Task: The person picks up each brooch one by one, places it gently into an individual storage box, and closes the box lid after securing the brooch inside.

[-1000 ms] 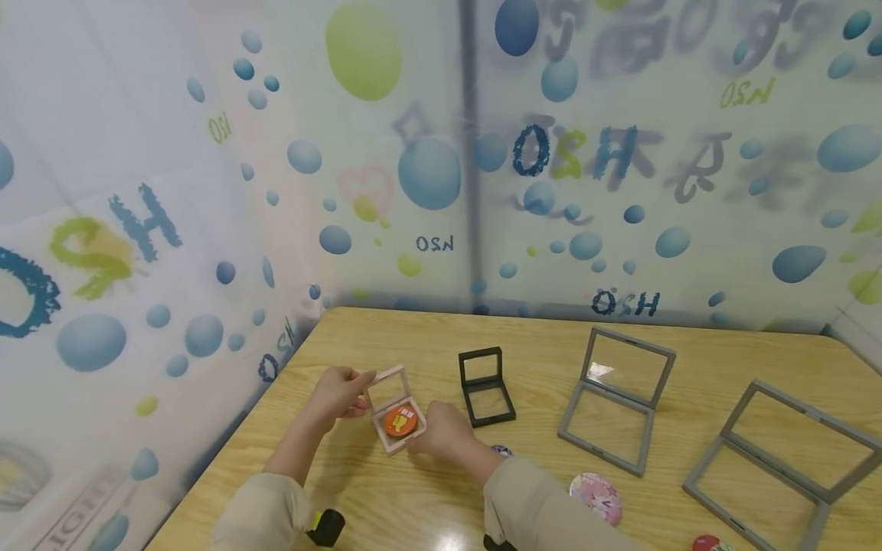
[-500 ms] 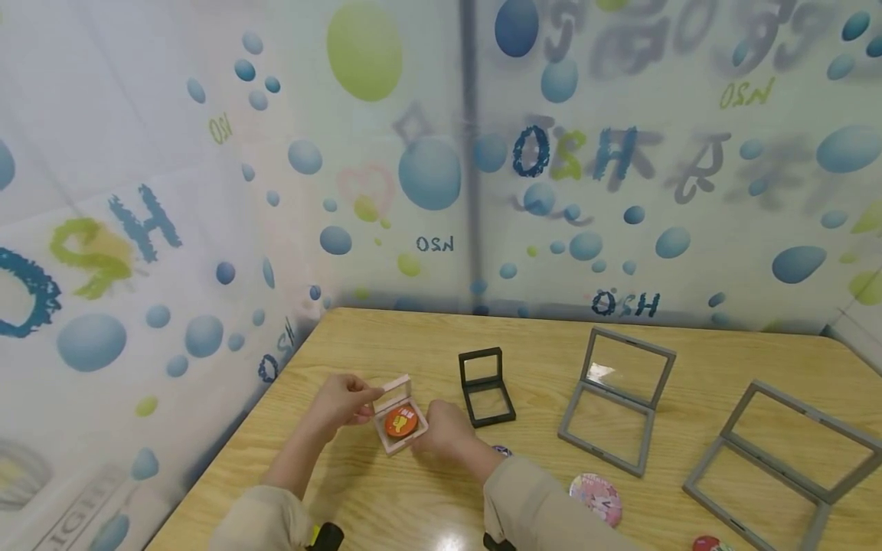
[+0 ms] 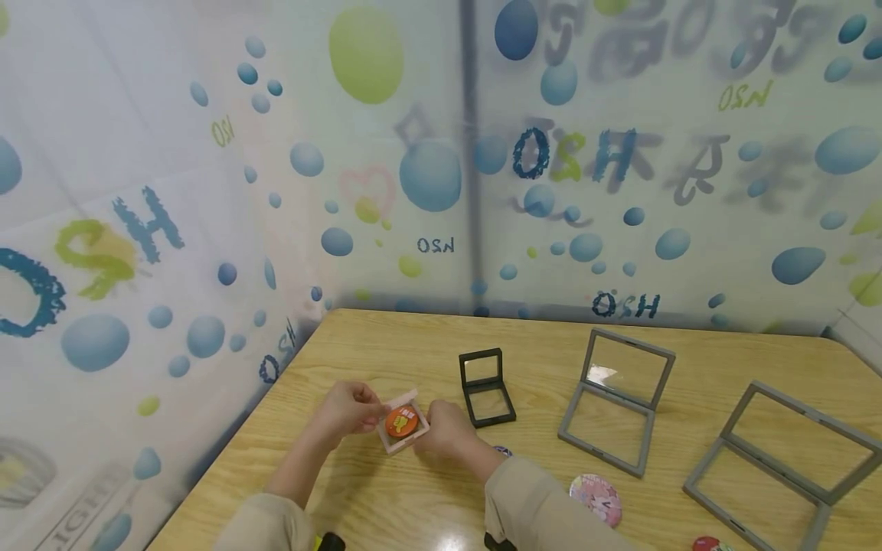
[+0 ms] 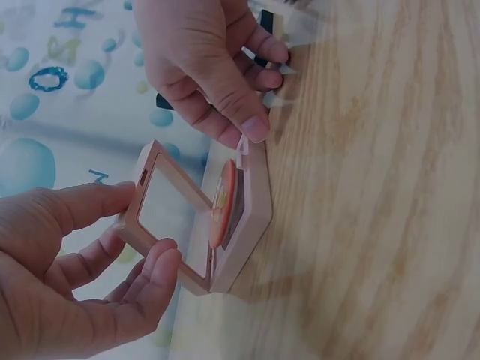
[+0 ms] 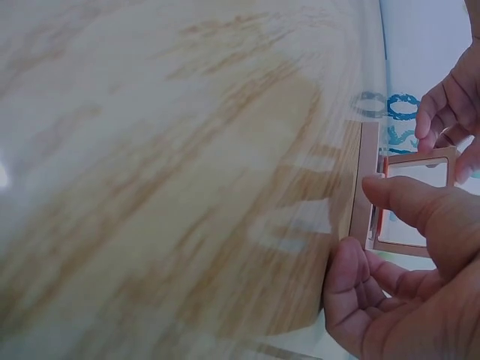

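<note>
A small pink hinged display frame [image 4: 256,211] rests on the table, its clear-windowed lid tilted partway over the base. Inside the base lies a round orange badge [image 3: 402,422] with a yellow figure. My left hand [image 3: 350,411] pinches the lid's free edge between thumb and fingers, as the left wrist view shows. At the base's opposite side, my right hand [image 3: 446,431] grips the rim; its thumb and curled fingers [image 5: 351,279] show in the right wrist view. In the head view the lid looks narrow, and my left fingers cover its left end.
Just right stands an open black frame [image 3: 491,422]. Two larger grey frames [image 3: 602,450] [image 3: 751,476] stand open farther right. A pink round badge [image 3: 596,499], a red one [image 3: 712,543] and a partly hidden purple one [image 3: 504,451] lie nearer. A printed curtain [image 3: 386,275] borders the table.
My left hand has lowered the pink frame's lid from nearly upright toward the base, moving slightly right and nearer. The right hand has stayed at the base's rim.
</note>
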`<state>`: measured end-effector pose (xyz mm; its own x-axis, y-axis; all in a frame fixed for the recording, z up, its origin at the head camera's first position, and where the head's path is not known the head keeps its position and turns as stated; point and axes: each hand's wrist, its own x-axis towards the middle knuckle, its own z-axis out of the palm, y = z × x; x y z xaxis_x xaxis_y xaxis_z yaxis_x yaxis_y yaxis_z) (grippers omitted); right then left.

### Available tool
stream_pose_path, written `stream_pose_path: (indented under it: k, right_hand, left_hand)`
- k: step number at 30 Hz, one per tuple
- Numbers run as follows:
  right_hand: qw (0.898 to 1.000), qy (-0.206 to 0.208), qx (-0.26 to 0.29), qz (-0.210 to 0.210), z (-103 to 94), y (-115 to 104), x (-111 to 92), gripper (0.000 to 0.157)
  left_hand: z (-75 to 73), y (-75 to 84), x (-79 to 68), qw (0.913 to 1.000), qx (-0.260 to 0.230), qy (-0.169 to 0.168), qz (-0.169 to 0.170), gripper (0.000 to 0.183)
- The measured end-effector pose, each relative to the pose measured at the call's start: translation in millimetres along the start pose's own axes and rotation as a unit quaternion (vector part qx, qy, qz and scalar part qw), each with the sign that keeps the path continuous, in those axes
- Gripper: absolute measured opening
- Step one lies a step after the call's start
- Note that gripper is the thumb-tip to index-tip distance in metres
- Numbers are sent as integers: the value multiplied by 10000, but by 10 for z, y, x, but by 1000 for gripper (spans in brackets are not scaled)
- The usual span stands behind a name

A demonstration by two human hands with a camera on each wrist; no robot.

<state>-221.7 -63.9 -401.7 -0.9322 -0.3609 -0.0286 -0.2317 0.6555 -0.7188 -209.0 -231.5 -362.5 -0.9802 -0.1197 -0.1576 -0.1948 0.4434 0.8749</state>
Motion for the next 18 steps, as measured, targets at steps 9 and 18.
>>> stream_pose_path:
  k: [9,18]
  right_hand:
    - [9999,47,16,-110,-17,6,-12,25]
    - [9998,148,63,-141,-13,22,-27,21]
  left_hand:
    - [57,-31,-67,9994,300,46,174,13]
    - [97,-56,-126,9953,870,19,430,17]
